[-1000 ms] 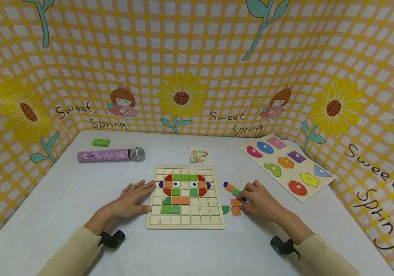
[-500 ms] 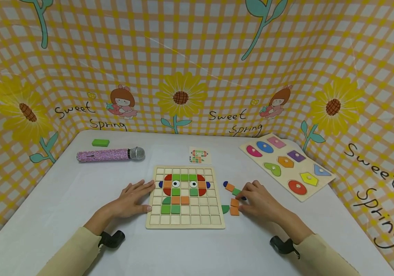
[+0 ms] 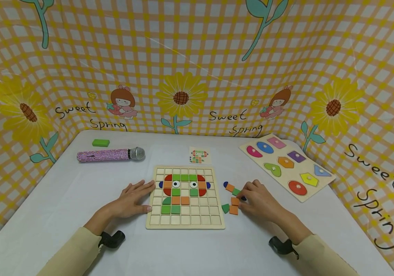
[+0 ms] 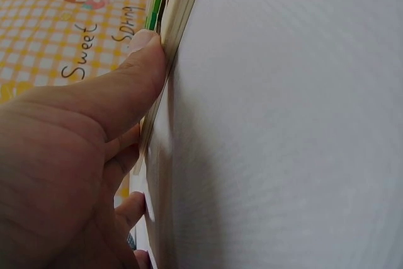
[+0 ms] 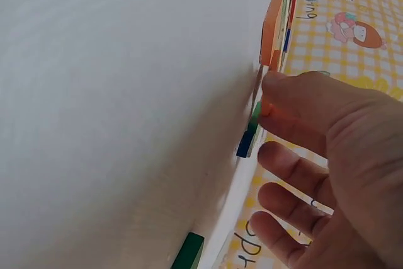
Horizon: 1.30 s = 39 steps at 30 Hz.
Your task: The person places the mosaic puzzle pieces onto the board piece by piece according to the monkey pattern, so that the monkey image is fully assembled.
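Observation:
A wooden grid board [image 3: 190, 224] lies on the white table, with coloured tiles forming a face in its squares. My left hand [image 3: 132, 199] rests against the board's left edge, thumb and fingertips at the rim; the left wrist view shows the thumb [image 4: 135, 70] along that rim. To the right of the board, my right hand [image 3: 257, 201] touches loose tiles with thumb and index finger. Two orange square tiles [image 3: 233, 210] lie by the thumb, beside a green rounded tile [image 3: 225, 208]. A green tile [image 3: 236, 191] and a dark blue one are partly under the fingers.
A picture card [image 3: 200, 155] lies behind the board. Back left are a glittery pink microphone [image 3: 103, 155] and a green block [image 3: 101, 143]. A shape puzzle board [image 3: 279, 178] with knobbed pieces lies at the back right. Patterned cloth [image 3: 197, 46] hangs behind and at the sides.
The lower orange tile has shifted slightly left and away from me, and the green rounded tile has turned. The right hand has moved a little; the left hand stays at the board.

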### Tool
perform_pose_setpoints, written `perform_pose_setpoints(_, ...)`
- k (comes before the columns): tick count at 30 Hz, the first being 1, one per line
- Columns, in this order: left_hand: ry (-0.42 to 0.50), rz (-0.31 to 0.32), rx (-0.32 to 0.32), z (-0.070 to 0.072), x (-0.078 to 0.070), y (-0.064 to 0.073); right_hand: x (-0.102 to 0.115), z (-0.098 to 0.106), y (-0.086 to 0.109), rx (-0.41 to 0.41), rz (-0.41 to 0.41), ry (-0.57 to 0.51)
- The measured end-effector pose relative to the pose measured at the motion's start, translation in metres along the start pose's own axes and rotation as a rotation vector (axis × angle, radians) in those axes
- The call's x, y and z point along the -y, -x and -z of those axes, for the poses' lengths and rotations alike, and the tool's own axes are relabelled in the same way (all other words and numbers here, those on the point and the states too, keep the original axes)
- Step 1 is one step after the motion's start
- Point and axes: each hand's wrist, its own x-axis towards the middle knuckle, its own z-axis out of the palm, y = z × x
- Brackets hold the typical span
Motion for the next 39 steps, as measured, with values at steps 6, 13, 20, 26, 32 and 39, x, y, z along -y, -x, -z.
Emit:
perform_pose_setpoints(6,0.002,0.002,0.002,0.001,-0.001,0.001,0.01,0.005,-0.001,-0.055,0.031,-0.022)
perform_pose_setpoints(13,0.009,-0.002,0.005,0.002,-0.003,0.002,0.04,0.005,-0.01,-0.054,0.098,-0.023)
perform_pose_setpoints(20,-0.002,-0.002,0.007,0.002,-0.002,0.001,0.072,-0.001,-0.023,-0.061,0.193,-0.032)
perform_pose_setpoints(26,-0.002,-0.005,0.003,0.0,-0.002,0.0,0.099,-0.007,-0.033,-0.059,0.236,-0.02)
perform_pose_setpoints(32,-0.003,-0.017,-0.012,0.0,0.0,0.001,0.118,-0.01,-0.039,-0.029,0.22,-0.04)
perform_pose_setpoints(39,0.009,0.002,0.001,0.001,-0.002,0.001,0.128,-0.012,-0.044,-0.042,0.241,-0.044)
